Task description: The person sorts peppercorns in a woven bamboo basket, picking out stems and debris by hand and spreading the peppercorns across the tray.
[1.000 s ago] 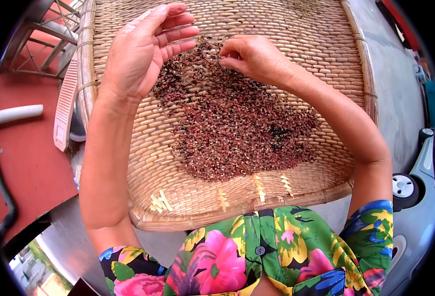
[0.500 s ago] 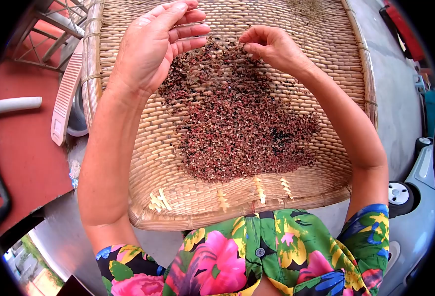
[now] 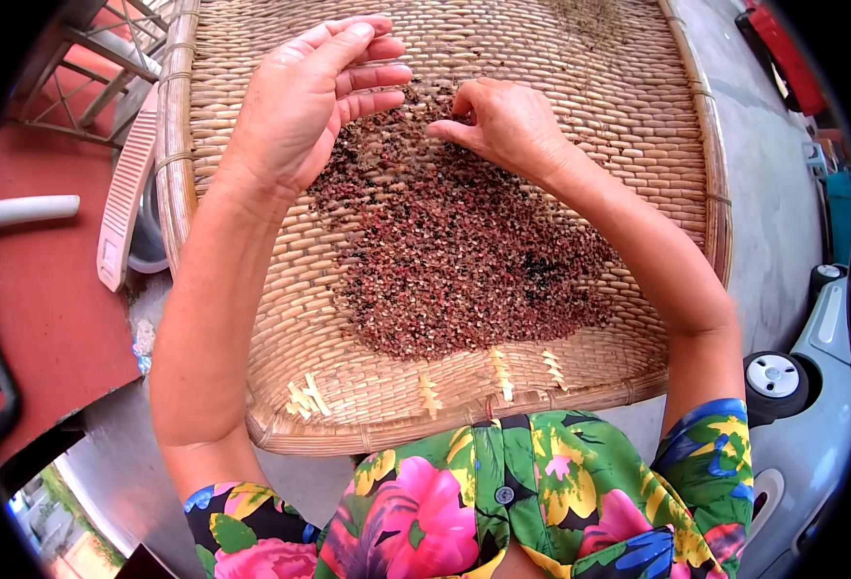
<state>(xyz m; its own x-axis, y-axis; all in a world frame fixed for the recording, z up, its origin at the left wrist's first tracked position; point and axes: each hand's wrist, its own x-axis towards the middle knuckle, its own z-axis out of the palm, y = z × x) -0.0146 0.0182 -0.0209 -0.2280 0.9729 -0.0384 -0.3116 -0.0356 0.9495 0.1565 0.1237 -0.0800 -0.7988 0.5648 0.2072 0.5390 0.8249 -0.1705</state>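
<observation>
Small dried reddish-brown husks mixed with black seeds (image 3: 464,280), much like Sichuan pepper, lie spread over a large woven wicker tray (image 3: 628,116). Above the far left edge of the spread is my left hand (image 3: 300,106), palm turned inward, its fingers apart and slightly curled with nothing visible in them. Over the far part of the pile hovers my right hand (image 3: 512,130). Its thumb and forefinger stand apart, and I see nothing between them; the other fingers are partly hidden.
Pale woven strips (image 3: 429,391) show along the tray's near edge, beside crossed light pieces (image 3: 308,398). Finer brown bits (image 3: 590,17) lie at the far right. Left are a ridged pink plastic board (image 3: 126,203) and a red surface (image 3: 49,299); right, a toy-like car (image 3: 821,386).
My right hand has moved left and toward me, and its thumb and forefinger have parted from a pinch. My left hand has lowered slightly, keeping its shape.
</observation>
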